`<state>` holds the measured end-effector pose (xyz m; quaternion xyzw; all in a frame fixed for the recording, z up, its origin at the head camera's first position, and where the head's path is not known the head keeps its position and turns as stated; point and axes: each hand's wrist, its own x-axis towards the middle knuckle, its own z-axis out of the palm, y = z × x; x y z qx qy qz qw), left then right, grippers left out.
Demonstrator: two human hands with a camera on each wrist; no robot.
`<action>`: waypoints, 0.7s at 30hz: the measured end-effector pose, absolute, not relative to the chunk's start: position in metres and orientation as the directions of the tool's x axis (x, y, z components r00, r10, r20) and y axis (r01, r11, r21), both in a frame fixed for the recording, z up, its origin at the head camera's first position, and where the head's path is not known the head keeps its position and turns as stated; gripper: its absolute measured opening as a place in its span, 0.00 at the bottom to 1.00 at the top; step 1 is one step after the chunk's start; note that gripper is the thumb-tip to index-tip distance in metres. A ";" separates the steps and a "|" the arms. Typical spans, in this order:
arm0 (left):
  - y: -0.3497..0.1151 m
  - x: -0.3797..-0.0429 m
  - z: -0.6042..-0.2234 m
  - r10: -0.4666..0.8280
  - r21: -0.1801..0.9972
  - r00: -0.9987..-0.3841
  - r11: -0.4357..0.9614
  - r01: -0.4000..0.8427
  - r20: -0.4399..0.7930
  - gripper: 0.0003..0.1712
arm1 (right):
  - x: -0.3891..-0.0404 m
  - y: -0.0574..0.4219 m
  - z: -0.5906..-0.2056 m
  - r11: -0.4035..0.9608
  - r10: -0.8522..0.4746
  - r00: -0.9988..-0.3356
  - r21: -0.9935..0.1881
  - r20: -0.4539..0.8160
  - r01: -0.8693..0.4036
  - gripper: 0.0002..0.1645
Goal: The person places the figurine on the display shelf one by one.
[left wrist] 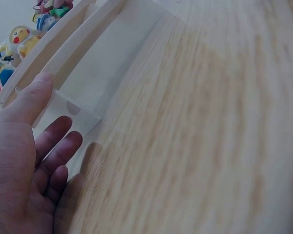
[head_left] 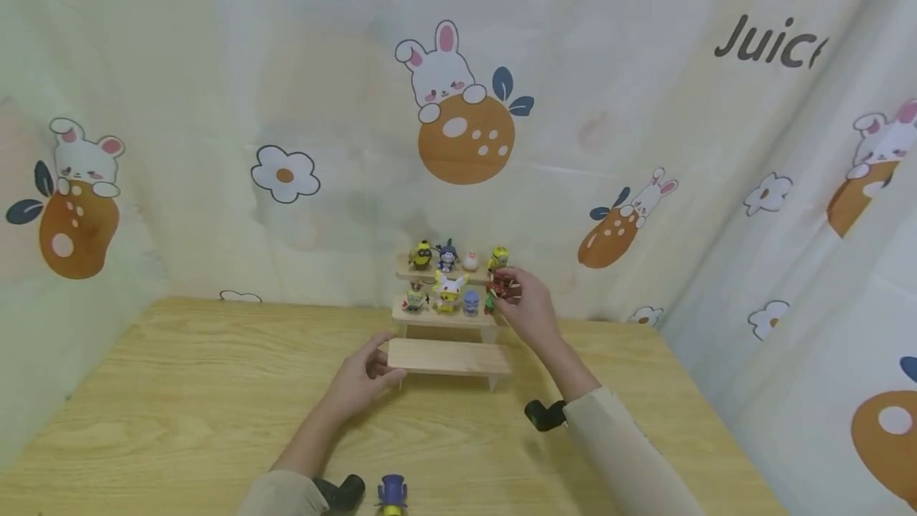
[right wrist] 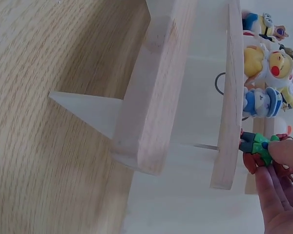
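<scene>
Toward the centre right of the head view, the right hand [head_left: 528,305] is pinching a small, glossy green-and-red figurine [right wrist: 259,146] between thumb and fingers, its dark legs pointing at the right end of the middle shelf [head_left: 442,320]; whether its feet are bearing on the wood is hard to tell. Near the frame's centre, lower down, the left hand [head_left: 361,377] is loosely gripping the left end of the bottom shelf [head_left: 450,357], thumb pressing on its edge, the other visible fingers curling slackly. The shelves are showing smooth, pale, fine-grained wood with rounded corners, and a translucent, tapering leg [right wrist: 90,109] is supporting the lowest. Moulded, rounded figures [head_left: 447,293] are standing along the middle shelf and the top shelf [head_left: 405,269]. At bottom centre, a purple-and-yellow figure [head_left: 392,492] is lying on the streaky wood-grain table [head_left: 179,396].
</scene>
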<state>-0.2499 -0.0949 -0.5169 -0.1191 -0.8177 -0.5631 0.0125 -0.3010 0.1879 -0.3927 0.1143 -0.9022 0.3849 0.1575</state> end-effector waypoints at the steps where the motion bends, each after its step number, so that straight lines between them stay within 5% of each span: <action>1: -0.094 -0.250 -0.517 0.184 0.918 -0.971 0.337 0.210 0.154 0.40 | -0.301 0.188 -0.394 0.679 -0.084 -0.925 -0.658 0.370 -0.325 0.25; 21: -0.094 -0.248 -0.517 0.182 0.909 -0.968 0.347 0.229 0.174 0.40 | -0.303 0.187 -0.396 0.661 -0.104 -0.928 -0.672 0.358 -0.333 0.27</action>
